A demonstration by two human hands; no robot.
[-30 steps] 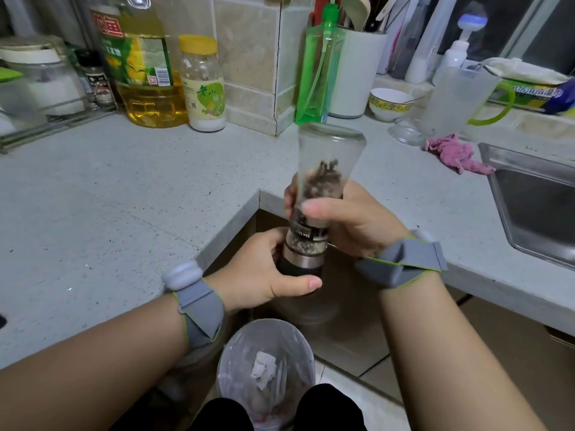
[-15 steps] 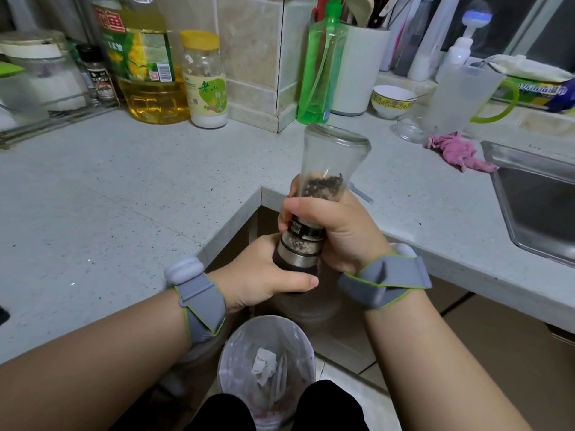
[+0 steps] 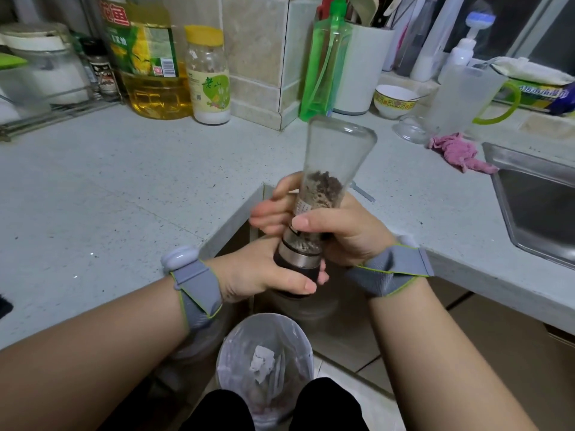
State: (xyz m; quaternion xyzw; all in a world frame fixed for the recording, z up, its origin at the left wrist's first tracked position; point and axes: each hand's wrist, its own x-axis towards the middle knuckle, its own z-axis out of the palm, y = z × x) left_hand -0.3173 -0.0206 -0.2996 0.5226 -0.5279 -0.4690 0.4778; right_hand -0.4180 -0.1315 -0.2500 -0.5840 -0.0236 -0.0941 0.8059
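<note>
Over the bin (image 3: 239,343), at frame centre: grinder (image 3: 331,163), glass body, steel band, dark grinding end; held clear of the counter (image 3: 109,188), in the gap at its inner corner.

Orientation: inverted; the dark end points down at about 7 o'clock, toward the bin; the closed glass end points up at about 1 o'clock; the long axis is near upright, leaning slightly that way.

Contents: peppercorns (image 3: 323,185), a heap low in the glass, just above the band.

Left hand (image 3: 258,272): at 7 o'clock of the grinder; fingers and thumb curled round the dark end, gripping it.

Right hand (image 3: 351,234): at 4 o'clock; wrapped round the glass just above the band, thumb across the front, fingertips showing at the 9 o'clock side.

Change from half a second ago: the right hand has turned round the glass, where its fingers then crossed the front; the left hand keeps the same grip; the lean is much as before; the peppercorns, scattered higher a second ago, lie settled.

Surroundings: sink (image 3: 535,209) at 3 o'clock; cloth (image 3: 460,152) at 2 o'clock; oil bottle (image 3: 149,60) and jar (image 3: 210,76) at 11 o'clock, against the wall.
</note>
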